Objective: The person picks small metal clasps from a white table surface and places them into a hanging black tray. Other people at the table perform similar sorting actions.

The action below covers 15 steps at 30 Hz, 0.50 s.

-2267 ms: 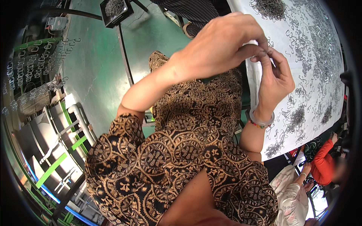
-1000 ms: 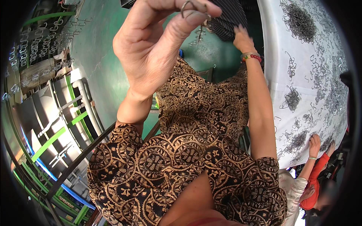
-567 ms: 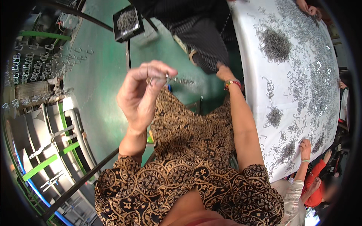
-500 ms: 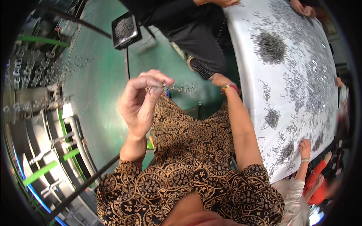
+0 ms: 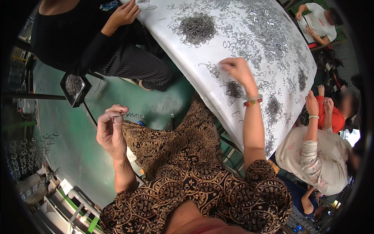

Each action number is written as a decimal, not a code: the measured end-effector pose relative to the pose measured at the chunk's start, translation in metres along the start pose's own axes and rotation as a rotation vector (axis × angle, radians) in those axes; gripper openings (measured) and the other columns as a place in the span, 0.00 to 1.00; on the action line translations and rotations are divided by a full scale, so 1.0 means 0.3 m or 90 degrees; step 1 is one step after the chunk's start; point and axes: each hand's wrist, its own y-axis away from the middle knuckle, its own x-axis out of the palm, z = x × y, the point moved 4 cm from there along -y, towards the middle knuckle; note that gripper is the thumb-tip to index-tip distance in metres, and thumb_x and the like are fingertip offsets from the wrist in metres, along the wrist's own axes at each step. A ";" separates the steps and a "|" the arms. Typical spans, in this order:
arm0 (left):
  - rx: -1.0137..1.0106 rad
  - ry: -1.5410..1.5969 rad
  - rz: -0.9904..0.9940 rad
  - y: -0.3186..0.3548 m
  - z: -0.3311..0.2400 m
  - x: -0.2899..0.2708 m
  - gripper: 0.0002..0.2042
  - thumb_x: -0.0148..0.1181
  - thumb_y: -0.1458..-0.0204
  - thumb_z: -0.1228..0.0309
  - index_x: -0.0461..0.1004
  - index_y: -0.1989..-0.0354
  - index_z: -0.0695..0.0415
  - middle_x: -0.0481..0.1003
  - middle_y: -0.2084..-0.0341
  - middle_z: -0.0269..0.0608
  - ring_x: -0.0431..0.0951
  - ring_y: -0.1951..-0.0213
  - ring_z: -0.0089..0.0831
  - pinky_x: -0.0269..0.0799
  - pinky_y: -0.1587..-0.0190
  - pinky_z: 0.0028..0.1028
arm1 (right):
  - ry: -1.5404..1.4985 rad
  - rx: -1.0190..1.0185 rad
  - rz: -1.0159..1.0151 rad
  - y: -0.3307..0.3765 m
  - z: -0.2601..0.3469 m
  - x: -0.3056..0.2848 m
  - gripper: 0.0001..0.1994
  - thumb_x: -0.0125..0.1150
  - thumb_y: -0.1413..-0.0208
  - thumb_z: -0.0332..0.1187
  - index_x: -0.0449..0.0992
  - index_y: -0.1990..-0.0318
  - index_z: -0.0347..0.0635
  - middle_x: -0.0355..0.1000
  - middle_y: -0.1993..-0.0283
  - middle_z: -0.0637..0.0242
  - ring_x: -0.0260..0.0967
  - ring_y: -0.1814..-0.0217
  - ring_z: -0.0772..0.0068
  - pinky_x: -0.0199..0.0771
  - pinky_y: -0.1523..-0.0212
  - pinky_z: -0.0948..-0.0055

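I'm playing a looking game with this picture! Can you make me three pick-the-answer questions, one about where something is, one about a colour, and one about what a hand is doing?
1. Where is the right hand?
A. On the white table, at a small pile of wire clips
B. On the green floor
C. Resting in the lap

2. What colour is the floor?
A. Red
B. Green
C. Yellow

3. What is the left hand doing?
A. Lying flat and empty
B. Pinching a row of wire clips at its fingertips
C. Holding a cup

Answers:
1. A, because the arm reaches out to the table and the hand sits by the pile.
2. B, because the ground beside the table is painted green.
3. B, because thumb and fingers close on one end of the clips held in the air.
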 end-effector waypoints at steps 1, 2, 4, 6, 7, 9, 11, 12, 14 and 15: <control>-0.005 0.019 0.008 0.001 0.006 0.005 0.03 0.55 0.42 0.80 0.69 0.61 0.64 0.76 0.63 0.47 0.75 0.56 0.33 0.69 0.49 0.32 | 0.011 0.046 -0.085 -0.025 -0.071 -0.071 0.10 0.62 0.47 0.31 0.82 0.59 0.38 0.81 0.64 0.59 0.78 0.66 0.69 0.77 0.62 0.68; -0.008 0.015 0.012 0.004 0.009 0.006 0.03 0.55 0.42 0.80 0.69 0.61 0.64 0.76 0.62 0.47 0.75 0.56 0.33 0.69 0.49 0.32 | 0.026 0.113 -0.165 -0.049 -0.143 -0.115 0.11 0.63 0.48 0.30 0.82 0.58 0.38 0.81 0.64 0.58 0.78 0.66 0.70 0.77 0.62 0.68; -0.031 -0.005 0.009 0.009 0.018 0.009 0.03 0.55 0.42 0.80 0.70 0.61 0.64 0.76 0.62 0.48 0.75 0.56 0.32 0.69 0.50 0.31 | 0.050 0.074 -0.199 -0.093 -0.238 -0.144 0.10 0.63 0.51 0.29 0.82 0.60 0.37 0.79 0.63 0.52 0.78 0.63 0.60 0.76 0.57 0.67; -0.032 -0.006 0.018 0.012 0.017 0.014 0.03 0.55 0.42 0.81 0.70 0.61 0.63 0.76 0.62 0.48 0.75 0.56 0.31 0.69 0.50 0.29 | 0.100 0.037 -0.217 -0.124 -0.303 -0.129 0.10 0.63 0.53 0.28 0.82 0.62 0.37 0.78 0.63 0.47 0.77 0.60 0.54 0.75 0.54 0.65; -0.037 -0.005 0.021 0.014 0.018 0.018 0.03 0.55 0.42 0.81 0.70 0.61 0.63 0.76 0.61 0.48 0.75 0.56 0.31 0.69 0.50 0.29 | 0.138 0.002 -0.221 -0.136 -0.319 -0.109 0.10 0.64 0.53 0.28 0.83 0.62 0.37 0.77 0.62 0.46 0.77 0.59 0.51 0.75 0.53 0.64; -0.047 -0.005 0.023 0.019 0.018 0.026 0.02 0.55 0.41 0.81 0.70 0.62 0.63 0.76 0.61 0.48 0.75 0.57 0.30 0.70 0.50 0.28 | 0.177 -0.049 -0.212 -0.152 -0.336 -0.067 0.10 0.65 0.55 0.27 0.83 0.64 0.36 0.76 0.63 0.44 0.75 0.58 0.46 0.74 0.52 0.60; -0.067 -0.016 0.031 0.022 0.022 0.038 0.02 0.55 0.41 0.81 0.70 0.62 0.63 0.76 0.62 0.47 0.75 0.57 0.29 0.70 0.51 0.28 | 0.204 -0.040 -0.210 -0.163 -0.340 -0.045 0.09 0.65 0.55 0.27 0.82 0.64 0.36 0.76 0.64 0.43 0.75 0.59 0.45 0.74 0.54 0.58; -0.077 -0.023 0.030 0.023 0.024 0.041 0.02 0.55 0.41 0.81 0.70 0.62 0.63 0.76 0.62 0.47 0.75 0.57 0.29 0.70 0.51 0.28 | 0.215 -0.035 -0.202 -0.173 -0.333 -0.033 0.09 0.65 0.55 0.26 0.82 0.65 0.36 0.75 0.64 0.42 0.75 0.60 0.44 0.74 0.54 0.58; -0.081 -0.018 0.047 0.026 0.028 0.058 0.02 0.55 0.42 0.80 0.70 0.62 0.64 0.77 0.62 0.46 0.75 0.57 0.30 0.70 0.51 0.28 | 0.293 -0.035 -0.194 -0.161 -0.315 -0.014 0.06 0.58 0.53 0.23 0.80 0.70 0.32 0.74 0.62 0.45 0.73 0.57 0.46 0.75 0.54 0.58; -0.081 -0.013 0.056 0.027 0.032 0.067 0.02 0.56 0.42 0.80 0.70 0.62 0.64 0.77 0.62 0.46 0.76 0.57 0.30 0.70 0.51 0.28 | 0.360 -0.047 -0.192 -0.151 -0.302 -0.003 0.06 0.56 0.52 0.22 0.79 0.71 0.32 0.73 0.60 0.46 0.73 0.56 0.47 0.75 0.53 0.58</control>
